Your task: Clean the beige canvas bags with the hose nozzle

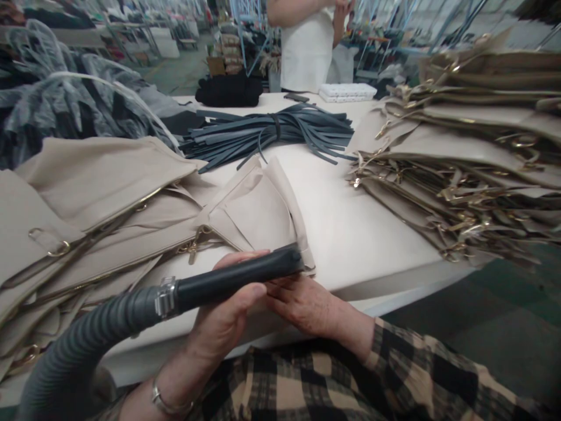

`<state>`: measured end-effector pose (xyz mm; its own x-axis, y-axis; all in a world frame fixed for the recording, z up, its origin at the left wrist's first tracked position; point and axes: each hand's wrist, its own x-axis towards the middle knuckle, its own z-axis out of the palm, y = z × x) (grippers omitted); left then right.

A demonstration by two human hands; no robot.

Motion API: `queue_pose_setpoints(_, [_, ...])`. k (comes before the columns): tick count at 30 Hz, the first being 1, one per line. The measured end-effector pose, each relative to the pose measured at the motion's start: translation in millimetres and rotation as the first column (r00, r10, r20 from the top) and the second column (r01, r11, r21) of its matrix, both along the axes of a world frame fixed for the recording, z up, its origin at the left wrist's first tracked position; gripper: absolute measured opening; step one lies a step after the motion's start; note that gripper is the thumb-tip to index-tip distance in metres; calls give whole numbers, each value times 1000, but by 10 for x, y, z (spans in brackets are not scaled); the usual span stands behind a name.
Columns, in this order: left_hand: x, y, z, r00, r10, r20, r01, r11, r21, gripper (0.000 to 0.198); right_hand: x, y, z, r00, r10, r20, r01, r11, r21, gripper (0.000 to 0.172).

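My left hand is wrapped round a black vacuum nozzle joined by a metal clamp to a grey ribbed hose. The nozzle tip rests at the near edge of a beige bag piece with a gold zipper. My right hand lies under the nozzle at the table's front edge, fingers together against the beige piece. A silver bracelet is on my left wrist. My sleeve is a tan and black check.
A pile of beige bag pieces lies at left, a taller stack with gold hardware at right. Dark grey straps lie bundled mid-table. A person in white stands beyond. Plastic-wrapped goods sit far left.
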<state>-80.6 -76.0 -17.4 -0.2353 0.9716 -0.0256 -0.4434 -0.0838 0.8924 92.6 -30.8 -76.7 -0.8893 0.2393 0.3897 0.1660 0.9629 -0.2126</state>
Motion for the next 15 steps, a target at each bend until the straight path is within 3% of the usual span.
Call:
queue_pose_setpoints(5, [140,48,-4,990,-5,143,10,999,-34,32,-30,10,-6,999,-21,32,22,999,-34,23])
queue_pose_setpoints(8, [182,109,43,973,-16,231,29,998,-52,33,-18,-40,181,1000,-11,27,13,997,-77,23])
queue_pose_setpoints(11, [27,81,121,979,34,202,-29,999,-29,35,158,-167,407,996,-8,-92,-9,984,-177,19])
queue_pose_setpoints(13, [-159,1,153,974,138,179,-130,990,-56,35,387,-232,433,938,-203,-280,146,966,-211,24])
queue_pose_setpoints(14, [-257,-53,157,966,191,171,-180,981,-78,34,520,-239,395,851,-366,-376,295,926,-236,28])
queue_pose_setpoints(15, [-349,-113,151,956,241,167,-226,969,-100,33,651,-226,331,722,-535,-439,453,845,-285,33])
